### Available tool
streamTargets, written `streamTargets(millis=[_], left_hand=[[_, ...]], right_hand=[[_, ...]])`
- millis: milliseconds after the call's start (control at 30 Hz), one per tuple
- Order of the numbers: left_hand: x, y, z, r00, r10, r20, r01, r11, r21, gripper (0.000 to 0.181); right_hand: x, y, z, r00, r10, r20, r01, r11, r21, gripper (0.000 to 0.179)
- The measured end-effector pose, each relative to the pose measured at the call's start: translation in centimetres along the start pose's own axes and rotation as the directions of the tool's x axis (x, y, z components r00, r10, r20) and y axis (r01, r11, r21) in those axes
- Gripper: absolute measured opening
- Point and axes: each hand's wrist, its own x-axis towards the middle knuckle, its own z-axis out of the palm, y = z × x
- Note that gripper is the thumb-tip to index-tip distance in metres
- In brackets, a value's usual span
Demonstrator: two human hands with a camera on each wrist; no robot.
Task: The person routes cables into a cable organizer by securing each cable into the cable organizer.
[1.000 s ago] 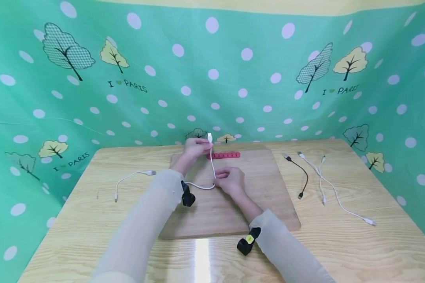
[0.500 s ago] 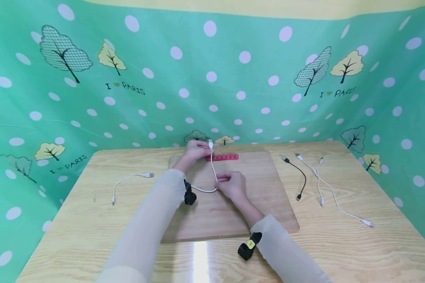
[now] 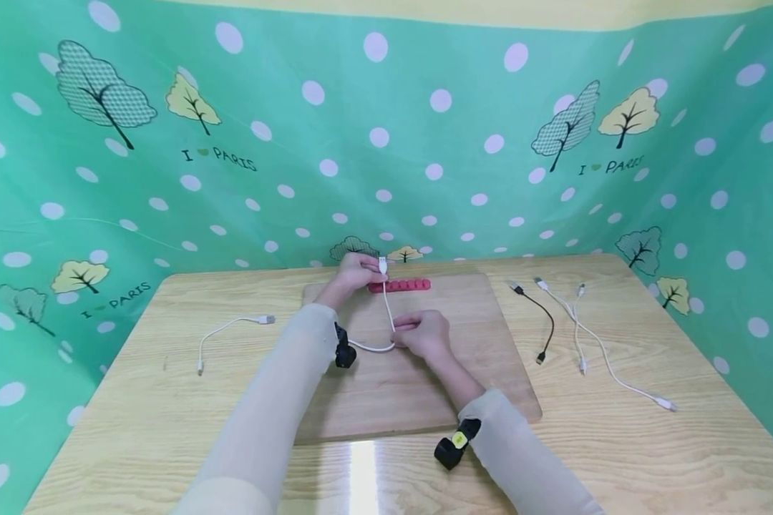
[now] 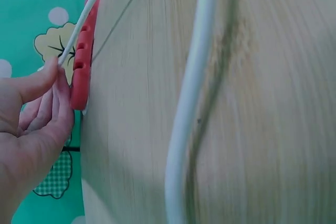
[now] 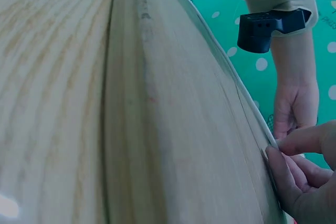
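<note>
A white USB cable (image 3: 387,306) runs between both hands over a wooden board (image 3: 425,393). My left hand (image 3: 358,272) pinches it between thumb and fingers just below its USB-A plug (image 3: 383,265), which points up. Lower down, my right hand (image 3: 427,332) pinches the cable close over the board; from there it curves left toward the left wrist. At the board's far edge lies a red cable clip strip (image 3: 409,285) with several slots. In the left wrist view, the left fingertips (image 4: 59,64) are beside the near end of the strip (image 4: 81,72), and the cable slants over it.
Left of the board lies a short white cable (image 3: 222,327) on the wooden table (image 3: 135,429). To the right are a short black cable (image 3: 544,311) and two crossed white cables (image 3: 602,347). A green patterned cloth (image 3: 283,143) hangs behind the table.
The left hand with the plug has come down slightly toward the red strip. The right hand keeps its pinch on the cable, nearly still. The view has shifted a little.
</note>
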Motion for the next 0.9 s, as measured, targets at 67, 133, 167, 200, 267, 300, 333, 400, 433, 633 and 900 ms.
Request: streamTargets(millis=[67,133,167,200,267,300,333,400,433,633,900], left_hand=[[0.1,-0.1,-0.1,1.000,0.010,0.001,-0.010,0.999,0.041,0.040],[0.2,-0.1,-0.3,1.000,0.012,0.009,-0.013,0.997,0.079,0.040],[0.2,-0.1,-0.3,1.000,0.015,0.014,-0.016,0.995,0.099,0.040],[0.3,-0.1,-0.4,1.000,0.018,0.021,-0.020,0.993,0.118,0.039],[0.5,0.0,-0.6,0.999,0.023,0.030,-0.027,0.990,0.142,0.038],[0.5,0.0,-0.7,0.999,0.026,0.035,-0.031,0.988,0.150,0.037],[0.6,0.0,-0.8,0.999,0.028,0.038,-0.033,0.987,0.158,0.037],[0.6,0.2,-1.0,0.999,0.026,0.048,-0.034,0.984,0.175,0.037],[0.6,0.2,-1.1,0.998,0.020,0.052,-0.029,0.984,0.177,0.037],[0.6,0.1,-1.1,0.997,-0.012,0.074,-0.003,0.980,0.199,0.034],[0.7,0.2,-0.4,0.999,-0.031,0.025,0.026,0.981,0.193,0.035]], right_hand=[[0.1,-0.1,0.0,1.000,0.010,0.014,-0.009,1.000,-0.015,0.022],[0.2,-0.3,0.0,1.000,0.010,0.028,-0.009,0.999,-0.038,0.021],[0.2,-0.4,0.0,0.999,0.012,0.036,-0.010,0.999,-0.045,0.021],[0.2,-0.5,0.0,0.999,0.016,0.044,-0.013,0.999,-0.052,0.020],[0.3,-0.7,0.0,0.998,0.019,0.059,-0.016,0.998,-0.062,0.019],[0.4,-0.8,-0.1,0.998,0.022,0.065,-0.018,0.998,-0.064,0.019],[0.4,-0.9,-0.1,0.997,0.027,0.072,-0.023,0.998,-0.061,0.019],[0.5,-1.0,-0.1,0.996,0.035,0.083,-0.030,0.998,-0.059,0.019],[0.5,-1.1,-0.1,0.995,0.037,0.088,-0.032,0.998,-0.058,0.019],[0.6,-1.0,-0.2,0.992,0.060,0.109,-0.057,0.998,-0.033,0.019],[0.6,-0.8,-0.2,0.993,0.074,0.093,-0.071,0.997,-0.034,0.018]])
